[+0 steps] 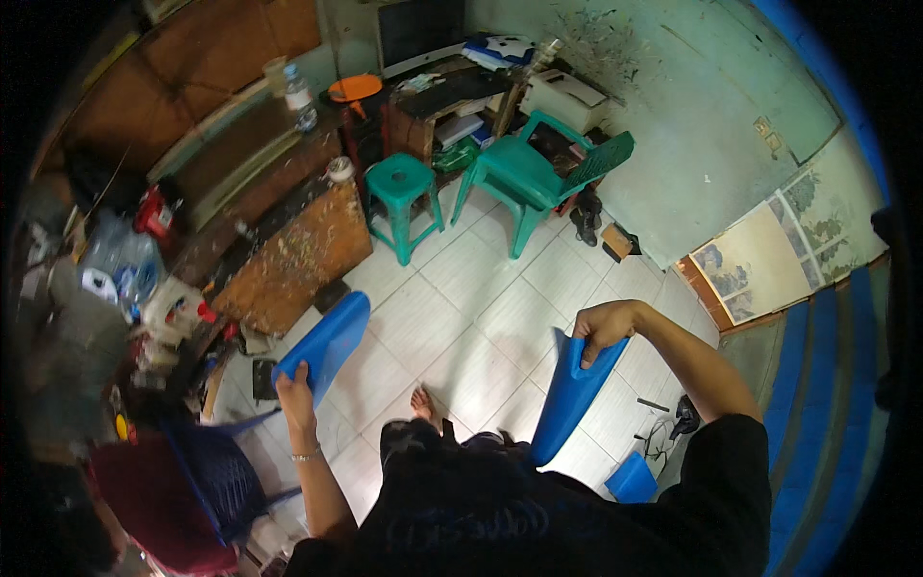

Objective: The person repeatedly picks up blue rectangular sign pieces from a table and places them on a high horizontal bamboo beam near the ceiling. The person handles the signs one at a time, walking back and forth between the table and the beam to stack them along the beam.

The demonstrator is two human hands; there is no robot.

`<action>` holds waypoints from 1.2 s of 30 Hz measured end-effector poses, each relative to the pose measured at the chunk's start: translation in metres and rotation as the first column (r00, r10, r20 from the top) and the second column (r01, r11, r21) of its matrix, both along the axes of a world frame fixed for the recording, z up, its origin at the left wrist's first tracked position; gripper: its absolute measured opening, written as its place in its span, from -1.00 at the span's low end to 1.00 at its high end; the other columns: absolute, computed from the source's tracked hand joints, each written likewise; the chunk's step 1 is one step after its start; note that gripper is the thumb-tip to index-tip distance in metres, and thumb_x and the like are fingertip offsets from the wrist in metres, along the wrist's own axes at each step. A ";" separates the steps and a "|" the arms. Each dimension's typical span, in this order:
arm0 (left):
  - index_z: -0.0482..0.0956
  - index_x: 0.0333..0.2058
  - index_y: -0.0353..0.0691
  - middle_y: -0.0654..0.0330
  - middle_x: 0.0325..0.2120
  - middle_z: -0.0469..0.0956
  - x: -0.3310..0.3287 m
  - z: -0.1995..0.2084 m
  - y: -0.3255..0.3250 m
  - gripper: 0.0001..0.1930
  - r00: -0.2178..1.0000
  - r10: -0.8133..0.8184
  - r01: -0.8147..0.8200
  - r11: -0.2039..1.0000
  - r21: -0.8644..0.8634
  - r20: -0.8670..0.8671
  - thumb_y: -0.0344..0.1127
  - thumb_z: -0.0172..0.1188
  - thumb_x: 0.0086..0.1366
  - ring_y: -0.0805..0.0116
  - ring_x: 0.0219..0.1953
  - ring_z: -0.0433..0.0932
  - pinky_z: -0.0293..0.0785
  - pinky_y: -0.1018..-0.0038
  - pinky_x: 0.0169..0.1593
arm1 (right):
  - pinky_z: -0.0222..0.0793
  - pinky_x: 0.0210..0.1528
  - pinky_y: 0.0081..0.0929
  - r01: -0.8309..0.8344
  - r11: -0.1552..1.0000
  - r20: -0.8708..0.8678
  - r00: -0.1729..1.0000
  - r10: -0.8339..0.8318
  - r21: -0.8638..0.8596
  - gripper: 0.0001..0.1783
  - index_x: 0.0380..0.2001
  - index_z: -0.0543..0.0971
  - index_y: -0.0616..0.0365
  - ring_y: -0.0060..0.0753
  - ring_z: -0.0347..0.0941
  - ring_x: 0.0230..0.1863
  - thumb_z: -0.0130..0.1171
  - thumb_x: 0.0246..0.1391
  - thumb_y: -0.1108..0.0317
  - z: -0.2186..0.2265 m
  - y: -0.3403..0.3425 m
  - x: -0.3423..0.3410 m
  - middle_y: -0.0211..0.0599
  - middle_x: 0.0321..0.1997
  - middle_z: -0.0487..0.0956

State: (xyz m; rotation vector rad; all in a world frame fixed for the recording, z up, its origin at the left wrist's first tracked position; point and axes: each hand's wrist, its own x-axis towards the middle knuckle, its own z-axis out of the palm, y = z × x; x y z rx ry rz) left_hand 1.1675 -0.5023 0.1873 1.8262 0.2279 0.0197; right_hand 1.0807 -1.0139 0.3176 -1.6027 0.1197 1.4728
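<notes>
My left hand (pixel 296 392) is closed on the lower end of a blue sheet (pixel 330 341), long, round-ended and slightly curved, raised above the floor. At the right, my right hand (pixel 604 332) pinches the upper end of a second blue sheet (pixel 574 399), which is bent lengthwise and tapers down toward my lap. Thumb and fingers lie on opposite sides of it. Both pieces look thin and smooth; their exact kind and material I cannot make out. They are well apart from each other. A third blue piece (pixel 632 478) lies on the floor near my right elbow.
Ahead stand a green stool (pixel 400 179) and a green plastic chair (pixel 524 171) on the tiled floor (pixel 461 317). A stained wooden bench (pixel 298 255) and cluttered bottles line the left. A dark blue chair (pixel 216 481) stands near my left arm. Cables (pixel 659 442) lie at the right.
</notes>
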 end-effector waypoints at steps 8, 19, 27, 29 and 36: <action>0.51 -0.30 -0.40 0.16 -0.37 0.52 0.127 -0.033 -0.055 -0.84 1.000 0.024 -0.023 0.991 -0.129 0.010 -0.50 0.02 0.14 0.35 -0.32 0.47 0.35 0.45 -0.18 | 0.41 -0.21 -0.59 0.476 0.879 0.818 0.504 -0.277 0.005 -0.83 -0.32 0.59 0.28 -0.66 0.45 -0.36 0.22 -0.01 0.44 0.161 -0.040 0.099 -0.44 -0.38 0.60; 0.50 -0.39 -0.36 0.31 -0.54 0.47 0.269 -0.033 -0.144 -0.92 0.979 0.061 -0.022 0.980 -0.195 0.192 -0.52 0.03 0.15 0.50 -0.51 0.39 0.34 0.52 -0.35 | 0.37 -0.47 -0.49 0.733 0.639 0.747 -0.556 0.364 0.234 -0.77 -0.46 0.52 0.27 -0.52 0.42 -0.52 0.29 -0.13 0.33 0.464 -0.073 0.277 -0.35 -0.58 0.50; 0.47 -0.19 -0.42 0.10 -0.31 0.52 0.324 0.021 -0.215 -0.76 0.879 0.334 -0.259 0.933 -0.248 0.341 -0.37 0.00 0.24 0.34 -0.30 0.44 0.38 0.45 -0.17 | 0.39 -0.59 -0.47 0.366 0.825 0.630 -0.777 0.015 0.431 -0.77 -0.32 0.55 0.31 -0.52 0.47 -0.56 0.17 0.03 0.34 0.715 -0.103 0.375 -0.26 -0.42 0.56; 0.49 -0.23 -0.44 0.09 -0.32 0.52 0.324 0.049 -0.236 -0.75 0.863 0.359 -0.290 0.929 -0.231 0.355 -0.35 0.00 0.23 0.28 -0.28 0.42 0.36 0.39 -0.13 | 0.40 -0.58 -0.47 0.203 0.828 0.545 -0.826 -0.142 0.523 -0.75 -0.31 0.54 0.31 -0.52 0.47 -0.55 0.17 0.03 0.31 0.755 -0.116 0.380 -0.24 -0.40 0.55; 0.50 -0.29 -0.47 0.08 -0.40 0.53 0.355 0.090 -0.276 -0.78 0.819 0.398 -0.325 0.916 -0.236 0.413 -0.39 0.02 0.21 0.29 -0.35 0.43 0.37 0.39 -0.20 | 0.42 -0.52 -0.49 0.276 0.800 0.466 -0.885 -0.005 0.533 -0.63 -0.26 0.53 0.36 -0.47 0.48 -0.54 0.19 0.02 0.21 0.776 -0.180 0.364 -0.15 -0.38 0.55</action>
